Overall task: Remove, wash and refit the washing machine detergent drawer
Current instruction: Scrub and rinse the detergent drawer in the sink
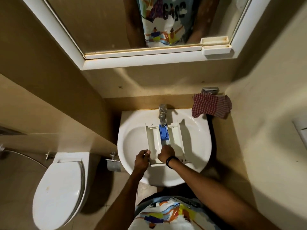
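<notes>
The white detergent drawer [176, 138] lies across the white washbasin [132, 140], its far end under the chrome tap [162, 116]. A blue insert [163, 133] sits in its middle compartment, right below the spout. My left hand [142, 159] grips the drawer's near left corner. My right hand [166, 153], with a black band on the wrist, is bunched inside the near end of the middle compartment, just below the blue insert. I cannot tell whether it holds anything or whether water is running.
A red-and-white checked cloth [211, 106] hangs at the basin's back right. A toilet [58, 193] with its lid down stands to the left, with a paper holder [113, 164] between it and the basin. A mirror cabinet [149, 30] hangs above.
</notes>
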